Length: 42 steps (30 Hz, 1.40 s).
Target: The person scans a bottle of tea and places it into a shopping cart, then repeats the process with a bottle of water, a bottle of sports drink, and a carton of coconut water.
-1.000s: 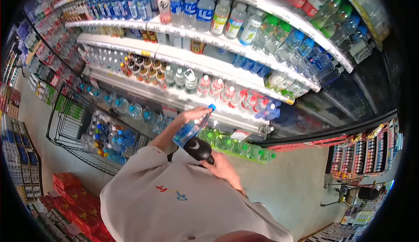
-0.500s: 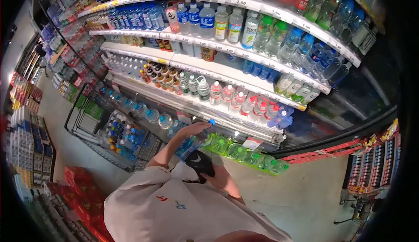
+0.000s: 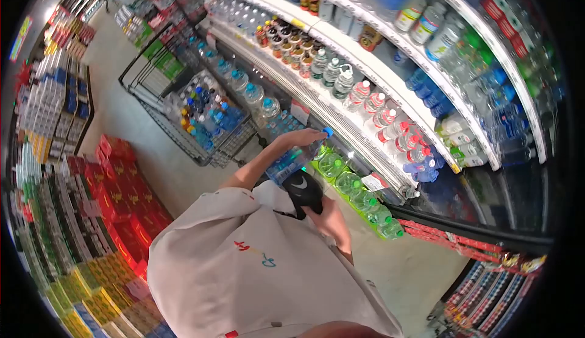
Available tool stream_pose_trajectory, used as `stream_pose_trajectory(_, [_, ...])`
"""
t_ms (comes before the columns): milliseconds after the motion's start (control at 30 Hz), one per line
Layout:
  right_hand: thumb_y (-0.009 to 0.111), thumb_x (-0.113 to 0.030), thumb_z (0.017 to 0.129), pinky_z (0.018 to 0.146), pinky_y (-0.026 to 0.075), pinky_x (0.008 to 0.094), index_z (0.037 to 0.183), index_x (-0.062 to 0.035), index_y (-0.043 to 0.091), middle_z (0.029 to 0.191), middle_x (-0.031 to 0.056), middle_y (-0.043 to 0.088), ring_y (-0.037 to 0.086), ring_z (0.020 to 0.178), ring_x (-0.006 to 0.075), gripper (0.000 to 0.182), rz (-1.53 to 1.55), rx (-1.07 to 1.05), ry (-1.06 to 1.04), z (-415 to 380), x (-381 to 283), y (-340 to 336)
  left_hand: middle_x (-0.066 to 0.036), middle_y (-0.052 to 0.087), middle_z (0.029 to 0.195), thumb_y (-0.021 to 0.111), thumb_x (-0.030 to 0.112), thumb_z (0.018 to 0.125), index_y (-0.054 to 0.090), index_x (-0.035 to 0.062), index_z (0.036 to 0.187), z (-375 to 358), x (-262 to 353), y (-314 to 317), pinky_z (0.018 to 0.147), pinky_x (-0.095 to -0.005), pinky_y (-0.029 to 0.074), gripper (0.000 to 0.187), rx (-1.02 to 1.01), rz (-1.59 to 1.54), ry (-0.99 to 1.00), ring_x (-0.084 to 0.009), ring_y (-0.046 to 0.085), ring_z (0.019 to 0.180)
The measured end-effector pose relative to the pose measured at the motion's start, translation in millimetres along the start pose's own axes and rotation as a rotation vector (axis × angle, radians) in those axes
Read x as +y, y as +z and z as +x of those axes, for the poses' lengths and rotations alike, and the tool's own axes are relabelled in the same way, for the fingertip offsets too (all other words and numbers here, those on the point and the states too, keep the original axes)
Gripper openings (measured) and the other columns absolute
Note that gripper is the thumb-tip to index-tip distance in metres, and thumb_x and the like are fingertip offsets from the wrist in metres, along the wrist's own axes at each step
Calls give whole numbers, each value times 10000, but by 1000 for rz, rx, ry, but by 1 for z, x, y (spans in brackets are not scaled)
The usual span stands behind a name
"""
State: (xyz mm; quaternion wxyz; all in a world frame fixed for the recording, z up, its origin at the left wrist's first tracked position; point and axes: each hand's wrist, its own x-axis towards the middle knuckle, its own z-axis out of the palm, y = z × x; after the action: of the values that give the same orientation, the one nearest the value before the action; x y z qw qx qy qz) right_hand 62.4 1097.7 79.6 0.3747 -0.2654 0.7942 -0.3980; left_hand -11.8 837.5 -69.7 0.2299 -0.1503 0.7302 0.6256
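My left hand is closed around the upper end of a large water bottle with a blue cap. The clear bottle slants down toward my body, its blue label showing below the hand. A black bag with a white swoosh hangs at my front and overlaps the lower part of the bottle. Beside that bag is my right hand, its fingers hidden behind it. Green-capped bottles in a green-wrapped pack stand on the floor just past my hands.
Ahead runs a lit shelf rack of drinks, with red-capped bottles on its lower shelf. A wire shopping cart loaded with bottles stands at the left. Red boxes are stacked behind it. More large blue-capped bottles line the rack's foot.
The view has turned and tilted, so the shelves now slope down to the right and the cart appears closer to the middle. My left hand stays on the bottle.
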Motion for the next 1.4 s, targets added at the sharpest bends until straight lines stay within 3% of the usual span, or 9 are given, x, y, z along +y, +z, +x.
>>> stream_pose_trajectory(33, [698, -185, 838, 806, 516, 448, 1180, -13, 611, 927, 259, 687, 651, 957, 447, 393, -15, -29, 10, 8, -5, 5, -65, 687, 916, 490, 578, 976, 677, 63, 1097, -1, -8, -6, 678, -341, 547, 560, 22, -6, 87, -157, 660, 793])
stream_pose_trajectory(300, [725, -182, 839, 749, 523, 428, 1113, -5, 624, 881, 240, 691, 680, 870, 419, 341, -34, -46, -103, 87, -50, 71, -42, 649, 765, 455, 510, 1005, 647, 48, 1116, -43, -42, -106, 590, -299, 471, 512, -78, -348, 19, -135, 624, 698])
stream_pose_trajectory(500, [733, -200, 846, 685, 504, 375, 1052, 26, 635, 770, 177, 666, 649, 692, 261, 321, -54, -45, -21, 136, -93, 113, -25, 620, 756, 504, 414, 1008, 644, 50, 1115, -104, -85, -209, 591, -272, 453, 404, 460, -431, 136, -91, 558, 653])
stream_pose_trajectory(567, [730, -197, 852, 677, 498, 358, 1051, 27, 635, 760, 149, 663, 629, 684, 220, 315, -53, -69, 47, 148, -99, 120, -84, 659, 775, 540, 458, 982, 580, 28, 1219, -113, -125, -243, 627, -362, 500, 493, 640, -422, 133, -197, 665, 709])
stream_pose_trajectory(700, [720, -182, 868, 667, 490, 324, 1050, 25, 635, 748, 81, 665, 606, 688, 149, 288, -3, -65, 216, 165, -120, 134, -200, 682, 829, 548, 446, 980, 572, 20, 1194, -150, -171, -286, 676, -418, 505, 477, 1109, -115, 93, -329, 680, 748])
stream_pose_trajectory(800, [719, -172, 870, 661, 489, 320, 1049, 19, 638, 757, 75, 672, 605, 682, 152, 274, -56, -21, 266, 178, -137, 142, -201, 681, 828, 571, 425, 974, 586, 12, 1153, -153, -225, -293, 680, -427, 496, 451, 1320, 123, -100, -337, 681, 773])
stream_pose_trajectory(1033, [728, -178, 863, 660, 490, 332, 1040, 33, 640, 762, 98, 678, 609, 679, 164, 289, -42, 3, 391, 192, -148, 144, -180, 691, 840, 677, 369, 924, 634, 27, 1077, -124, -365, -289, 715, -450, 485, 377, 1035, -107, -409, -323, 672, 800])
stream_pose_trajectory(1200, [729, -190, 860, 653, 476, 341, 1023, 41, 648, 744, 123, 657, 585, 664, 191, 294, -45, 65, 443, 191, -149, 143, -115, 681, 767, 752, 417, 860, 636, 30, 790, -88, -410, -273, 679, -425, 483, 410, 1237, -247, -445, -279, 613, 680])
stream_pose_trajectory(1400, [716, -156, 856, 684, 483, 345, 1061, 23, 636, 759, 129, 651, 577, 681, 209, 283, -12, 133, 472, 177, -144, 137, -5, 594, 680, 777, 388, 854, 704, 14, 851, -79, -432, -267, 556, -360, 428, 381, 1195, -369, -509, -120, 488, 620])
